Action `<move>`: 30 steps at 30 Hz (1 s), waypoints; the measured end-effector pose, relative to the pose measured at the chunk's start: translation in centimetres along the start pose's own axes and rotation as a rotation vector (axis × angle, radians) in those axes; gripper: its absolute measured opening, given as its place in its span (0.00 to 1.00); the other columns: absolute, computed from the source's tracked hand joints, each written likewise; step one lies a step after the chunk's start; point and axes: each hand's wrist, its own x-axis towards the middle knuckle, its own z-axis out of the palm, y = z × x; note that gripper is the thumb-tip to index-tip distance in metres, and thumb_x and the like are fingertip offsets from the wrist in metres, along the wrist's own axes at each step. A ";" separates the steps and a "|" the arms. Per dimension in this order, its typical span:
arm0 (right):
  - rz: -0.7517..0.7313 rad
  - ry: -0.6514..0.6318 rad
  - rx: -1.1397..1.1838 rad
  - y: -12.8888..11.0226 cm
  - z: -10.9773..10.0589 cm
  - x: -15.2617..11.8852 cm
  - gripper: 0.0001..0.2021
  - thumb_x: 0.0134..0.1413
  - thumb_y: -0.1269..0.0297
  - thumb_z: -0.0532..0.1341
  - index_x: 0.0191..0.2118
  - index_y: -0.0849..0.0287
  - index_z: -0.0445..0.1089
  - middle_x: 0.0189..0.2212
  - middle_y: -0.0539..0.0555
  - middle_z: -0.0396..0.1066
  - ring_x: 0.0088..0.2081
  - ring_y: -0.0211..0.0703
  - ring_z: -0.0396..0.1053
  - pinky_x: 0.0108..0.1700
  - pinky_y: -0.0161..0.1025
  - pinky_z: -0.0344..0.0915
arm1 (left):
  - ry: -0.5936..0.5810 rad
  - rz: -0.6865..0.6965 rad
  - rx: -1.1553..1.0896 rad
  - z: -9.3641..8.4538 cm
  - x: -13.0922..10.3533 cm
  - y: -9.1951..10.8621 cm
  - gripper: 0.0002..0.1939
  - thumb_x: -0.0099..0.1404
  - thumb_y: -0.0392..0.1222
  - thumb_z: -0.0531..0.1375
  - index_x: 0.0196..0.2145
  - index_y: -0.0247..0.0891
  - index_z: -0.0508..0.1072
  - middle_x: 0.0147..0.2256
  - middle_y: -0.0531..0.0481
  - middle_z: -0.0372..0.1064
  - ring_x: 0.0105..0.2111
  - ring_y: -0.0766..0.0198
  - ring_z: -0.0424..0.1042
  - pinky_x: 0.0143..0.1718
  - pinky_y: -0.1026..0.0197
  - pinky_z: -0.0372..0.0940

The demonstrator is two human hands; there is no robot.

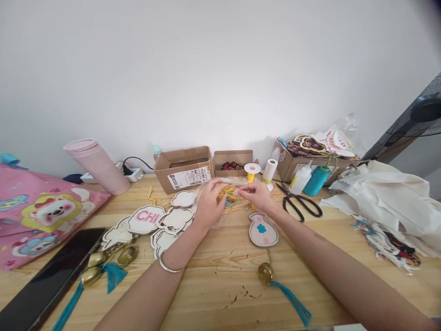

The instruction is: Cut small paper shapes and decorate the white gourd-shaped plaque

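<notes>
Both hands are at a clear plastic bag of yellow and coloured cords (228,195) in the middle of the table. My left hand (211,202) rests at the bag's left side, fingers bent over its edge; what they grip, if anything, is hidden. On the right, my right hand (257,195) has thumb and fingertips pinched together over the cords, holding something too small to make out. Just below that hand lies a gourd-shaped pendant (263,231) with a blue flower, joined to a brass bell (265,273) and a teal tassel (292,303).
Flat white cutouts (175,219), more bells (91,275) and a black phone (48,280) lie left. Behind stand an open carton (184,177), thread spools (269,170) and a glue bottle (301,179). Black scissors (301,202) and white fabric (389,197) are right.
</notes>
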 end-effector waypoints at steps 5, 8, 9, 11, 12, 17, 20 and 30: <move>0.051 -0.013 0.253 0.0 -1.1 -3.1 0.23 0.49 0.50 0.56 0.36 0.68 0.74 0.18 0.49 0.65 0.16 0.28 0.50 0.17 0.30 0.48 | -0.212 -0.173 -0.373 0.3 -0.3 2.6 0.13 0.59 0.46 0.56 0.38 0.38 0.74 0.37 0.46 0.74 0.38 0.59 0.71 0.41 0.57 0.66; 0.094 -0.053 0.455 0.1 -1.8 -4.4 0.19 0.44 0.51 0.61 0.32 0.66 0.75 0.17 0.47 0.64 0.17 0.27 0.49 0.18 0.29 0.47 | -0.249 -0.318 -0.621 0.6 -0.4 4.5 0.11 0.55 0.46 0.60 0.33 0.37 0.75 0.32 0.49 0.76 0.33 0.61 0.73 0.37 0.59 0.68; 0.109 -0.081 0.531 0.3 -2.1 -4.6 0.18 0.43 0.52 0.62 0.31 0.65 0.75 0.18 0.47 0.65 0.17 0.27 0.51 0.19 0.29 0.48 | -0.247 -0.355 -0.669 0.6 -0.4 5.0 0.10 0.54 0.45 0.60 0.31 0.37 0.75 0.31 0.50 0.76 0.32 0.62 0.73 0.36 0.60 0.68; 0.124 -0.149 0.642 0.7 -2.6 -5.1 0.15 0.42 0.54 0.64 0.30 0.63 0.75 0.19 0.48 0.66 0.19 0.28 0.54 0.21 0.29 0.51 | -0.251 -0.415 -0.718 0.7 -0.4 5.8 0.08 0.53 0.43 0.61 0.28 0.36 0.75 0.27 0.51 0.75 0.29 0.63 0.73 0.33 0.61 0.68; 0.123 -0.174 0.661 1.0 -2.8 -5.4 0.15 0.42 0.55 0.64 0.30 0.63 0.75 0.19 0.48 0.67 0.20 0.29 0.56 0.22 0.30 0.52 | -0.263 -0.436 -0.729 0.7 -0.4 6.1 0.07 0.52 0.42 0.62 0.26 0.36 0.75 0.26 0.52 0.75 0.28 0.64 0.73 0.33 0.62 0.68; 0.010 -0.090 0.420 3.2 -3.7 -6.9 0.15 0.48 0.54 0.59 0.31 0.63 0.74 0.24 0.52 0.71 0.24 0.34 0.62 0.25 0.32 0.56 | -0.390 -0.507 -0.739 1.0 -0.4 6.8 0.06 0.52 0.42 0.62 0.25 0.37 0.74 0.25 0.52 0.75 0.27 0.65 0.72 0.32 0.63 0.68; -0.211 -0.015 -0.055 4.5 -4.2 -8.1 0.14 0.54 0.58 0.55 0.32 0.60 0.74 0.23 0.53 0.70 0.24 0.35 0.62 0.25 0.32 0.53 | -0.428 -0.566 -0.708 1.1 -0.6 6.9 0.05 0.50 0.40 0.62 0.23 0.37 0.73 0.24 0.52 0.75 0.27 0.65 0.72 0.31 0.62 0.68; -0.509 -0.145 -0.779 4.8 -4.3 -9.3 0.12 0.56 0.69 0.51 0.31 0.61 0.71 0.24 0.52 0.69 0.22 0.35 0.60 0.24 0.37 0.41 | -0.335 -0.737 -0.671 1.2 -2.0 6.0 0.07 0.49 0.41 0.63 0.27 0.36 0.74 0.26 0.51 0.76 0.29 0.63 0.73 0.32 0.62 0.67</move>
